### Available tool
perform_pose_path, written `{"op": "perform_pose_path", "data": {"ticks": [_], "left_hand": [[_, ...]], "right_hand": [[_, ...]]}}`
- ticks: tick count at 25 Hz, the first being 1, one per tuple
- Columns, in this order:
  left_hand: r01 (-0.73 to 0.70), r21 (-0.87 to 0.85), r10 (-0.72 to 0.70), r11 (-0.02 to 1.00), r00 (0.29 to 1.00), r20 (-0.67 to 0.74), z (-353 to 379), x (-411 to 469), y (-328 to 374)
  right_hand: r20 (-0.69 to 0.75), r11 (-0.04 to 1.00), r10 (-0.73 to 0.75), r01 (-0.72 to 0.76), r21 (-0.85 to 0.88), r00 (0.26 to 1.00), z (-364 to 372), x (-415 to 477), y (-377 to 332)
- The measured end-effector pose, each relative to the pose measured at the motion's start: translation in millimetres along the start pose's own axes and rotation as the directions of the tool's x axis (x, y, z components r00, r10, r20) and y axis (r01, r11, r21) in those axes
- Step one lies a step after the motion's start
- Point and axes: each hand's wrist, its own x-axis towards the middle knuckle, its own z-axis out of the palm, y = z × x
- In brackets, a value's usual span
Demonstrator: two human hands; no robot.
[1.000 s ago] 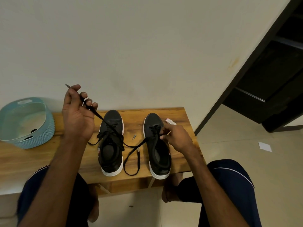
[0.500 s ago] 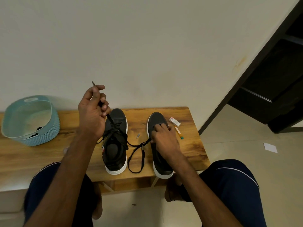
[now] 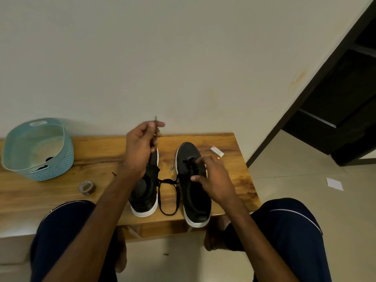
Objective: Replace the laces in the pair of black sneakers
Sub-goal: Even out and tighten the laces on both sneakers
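Note:
Two black sneakers with white soles stand side by side on the wooden bench (image 3: 227, 143), toes toward the wall. My left hand (image 3: 140, 149) is raised over the left sneaker (image 3: 144, 198) and pinches a black lace (image 3: 168, 197) near its tip, which pokes up above my fingers. The lace runs down to the left sneaker, crosses to the right one and droops in a loop between them. My right hand (image 3: 213, 180) hovers over the laced part of the right sneaker (image 3: 193, 200) with fingers spread and relaxed, holding nothing.
A light blue basket (image 3: 38, 149) sits at the bench's left end, a small roll of tape (image 3: 87, 187) nearer me. A small white box (image 3: 216, 151) lies by the right sneaker's toe, a tiny metal piece (image 3: 171, 169) between the shoes. My knees flank the bench.
My left hand has carried the lace end rightward, from left of the left sneaker to above its toe. My right hand let go of the right sneaker's laces and opened.

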Motion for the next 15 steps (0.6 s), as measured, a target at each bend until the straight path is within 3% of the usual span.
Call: {"op": "perform_pose_path", "data": {"ticks": [2,4,6,10,15], "left_hand": [[-0.007,0.186,-0.006,0.982,0.997,0.071,18,-7,-16],[-0.035,0.354,-0.013,0.934,0.991,0.133,32,-17,-32],[-0.067,0.481,-0.015,0.874,0.986,0.166,41,-26,-42],[-0.118,0.639,-0.028,0.760,0.976,0.214,52,-38,-58],[-0.176,0.767,-0.067,0.617,0.959,0.275,65,-46,-81]], "right_hand": [[0.047,0.990,0.131,-0.133,0.047,0.990,-4,-4,11],[0.119,0.987,0.162,-0.160,-0.024,0.980,7,-5,15],[0.075,0.988,0.151,-0.148,-0.047,0.986,19,-5,16],[-0.042,0.962,0.257,-0.251,0.110,0.965,20,-8,23],[-0.023,0.888,0.389,-0.368,0.275,0.921,23,-4,35]]}}
